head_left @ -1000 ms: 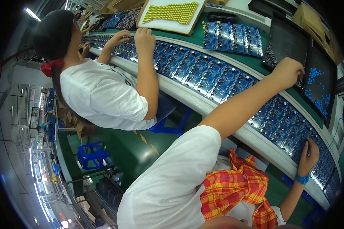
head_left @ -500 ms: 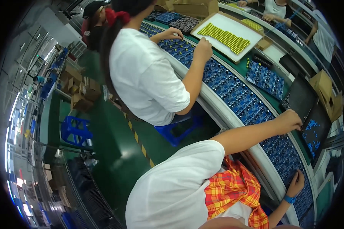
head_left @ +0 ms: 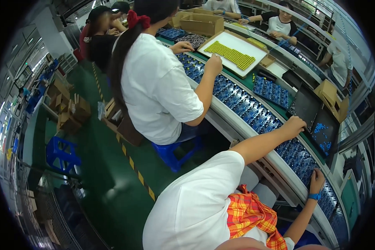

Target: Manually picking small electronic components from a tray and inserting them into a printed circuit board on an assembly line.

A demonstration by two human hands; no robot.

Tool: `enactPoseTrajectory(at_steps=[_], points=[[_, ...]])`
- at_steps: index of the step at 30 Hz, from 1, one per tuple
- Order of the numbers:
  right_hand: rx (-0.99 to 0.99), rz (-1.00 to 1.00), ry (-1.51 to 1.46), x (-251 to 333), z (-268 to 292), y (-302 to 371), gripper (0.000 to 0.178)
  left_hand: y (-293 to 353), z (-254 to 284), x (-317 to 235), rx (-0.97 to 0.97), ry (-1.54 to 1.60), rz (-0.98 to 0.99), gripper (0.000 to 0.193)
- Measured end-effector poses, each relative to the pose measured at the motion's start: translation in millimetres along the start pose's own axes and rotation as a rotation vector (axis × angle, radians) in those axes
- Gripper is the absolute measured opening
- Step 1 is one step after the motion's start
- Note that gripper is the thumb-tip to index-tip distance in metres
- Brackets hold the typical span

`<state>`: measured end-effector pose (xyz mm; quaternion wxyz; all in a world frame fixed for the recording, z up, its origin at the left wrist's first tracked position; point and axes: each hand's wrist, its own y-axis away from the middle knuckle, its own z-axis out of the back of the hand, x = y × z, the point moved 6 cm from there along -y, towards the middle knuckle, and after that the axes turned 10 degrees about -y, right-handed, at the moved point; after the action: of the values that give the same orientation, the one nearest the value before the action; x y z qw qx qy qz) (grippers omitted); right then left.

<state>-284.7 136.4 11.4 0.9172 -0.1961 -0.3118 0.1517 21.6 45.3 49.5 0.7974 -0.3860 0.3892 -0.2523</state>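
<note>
My left hand (head_left: pixel 295 126) is stretched to the near edge of the black trays, its fingers curled together. What they hold, if anything, is hidden. In one black tray (head_left: pixel 334 127) lie many small blue parts (head_left: pixel 321 135). A second black tray (head_left: pixel 307 103) adjoins it on the far side. My right hand (head_left: pixel 316 180), with a blue band at the wrist, rests low over the blue circuit boards (head_left: pixel 293 155) on the line. Its fingers bend inward, and anything between them is too small to make out.
A co-worker in a white shirt (head_left: pixel 162 79) sits left of me, hands over boards beside a white tray (head_left: pixel 259 52) of yellow parts. A stack of blue boards (head_left: pixel 271 91) and an open carton (head_left: pixel 331 98) stand across the line. A blue stool (head_left: pixel 62 154) is behind.
The whole view has shifted, so the line sits farther left and more people show at the back. My right hand is slightly closer to the black trays; my left stays by them.
</note>
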Motion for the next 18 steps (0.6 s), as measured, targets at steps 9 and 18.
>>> enactPoseTrajectory(at_steps=[9, 18], points=[[0.051, -0.140, 0.031, 10, -1, -1, 0.020, 5, 1, 6, -0.031, 0.025, 0.035, 0.005], [0.008, -0.190, 0.045, -12, 1, 2, 0.024, -4, 5, 8, -0.052, -0.020, 0.025, 0.009]])
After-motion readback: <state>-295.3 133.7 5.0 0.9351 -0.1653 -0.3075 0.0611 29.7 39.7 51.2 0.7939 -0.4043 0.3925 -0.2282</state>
